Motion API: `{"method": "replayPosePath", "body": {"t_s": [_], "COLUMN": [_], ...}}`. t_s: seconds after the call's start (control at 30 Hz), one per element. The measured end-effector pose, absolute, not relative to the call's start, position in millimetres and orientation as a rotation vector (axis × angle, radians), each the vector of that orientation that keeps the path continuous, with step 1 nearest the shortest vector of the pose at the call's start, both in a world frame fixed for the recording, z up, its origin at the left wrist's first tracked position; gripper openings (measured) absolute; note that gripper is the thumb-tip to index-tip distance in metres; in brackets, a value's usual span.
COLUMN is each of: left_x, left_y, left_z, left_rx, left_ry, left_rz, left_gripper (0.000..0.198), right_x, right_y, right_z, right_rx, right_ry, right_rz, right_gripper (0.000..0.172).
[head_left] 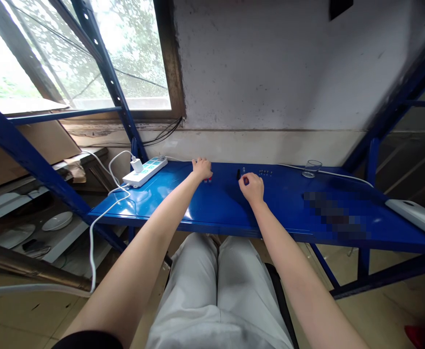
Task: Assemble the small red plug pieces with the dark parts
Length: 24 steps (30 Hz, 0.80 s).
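Note:
On the far side of the blue table [219,208], my left hand [202,168] lies with its fingers apart, partly covering a few small red pieces [208,180] with pale bits at their edge. Their kind is too small to tell. My right hand [253,188] is closed, thumb and fingers curled together. What it pinches is hidden. Just beyond it stands a small black piece [238,174], beside tiny clear or metallic parts [243,170]. Several tiny metallic pieces [265,173] are lined up in short rows to the right of that hand.
A white power strip [147,171] with a plugged-in adapter [136,165] lies at the table's left end. A clear glass [311,168] and a white device [416,218] are on the right. Blue metal posts [99,53] frame both sides. A wall [263,72] rises behind.

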State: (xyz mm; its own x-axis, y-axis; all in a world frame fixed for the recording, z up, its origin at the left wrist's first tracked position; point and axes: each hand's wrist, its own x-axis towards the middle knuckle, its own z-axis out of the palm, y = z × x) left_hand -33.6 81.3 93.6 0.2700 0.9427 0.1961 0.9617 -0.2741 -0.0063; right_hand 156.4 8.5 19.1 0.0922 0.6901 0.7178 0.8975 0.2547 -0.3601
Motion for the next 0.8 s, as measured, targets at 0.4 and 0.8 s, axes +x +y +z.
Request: {"method": "replayPosePath", "body": {"t_s": [0.4,0.8], "left_x": [9,41], "left_y": [47,52], "left_z": [87,31], "left_rx": [-2.614,-2.660], "left_ry": [-1.222,-1.555], "left_rz": [-0.480,-0.472], "left_gripper": [0.034,0.060], "right_x": [168,169], "right_y": [18,25], "right_z": [7,-3], "right_rx": [-1.759,-1.783], "right_ry": [-1.412,-1.534], "right_rz": [-0.193,-0.168], "right_gripper": [0.026,0.029]}}
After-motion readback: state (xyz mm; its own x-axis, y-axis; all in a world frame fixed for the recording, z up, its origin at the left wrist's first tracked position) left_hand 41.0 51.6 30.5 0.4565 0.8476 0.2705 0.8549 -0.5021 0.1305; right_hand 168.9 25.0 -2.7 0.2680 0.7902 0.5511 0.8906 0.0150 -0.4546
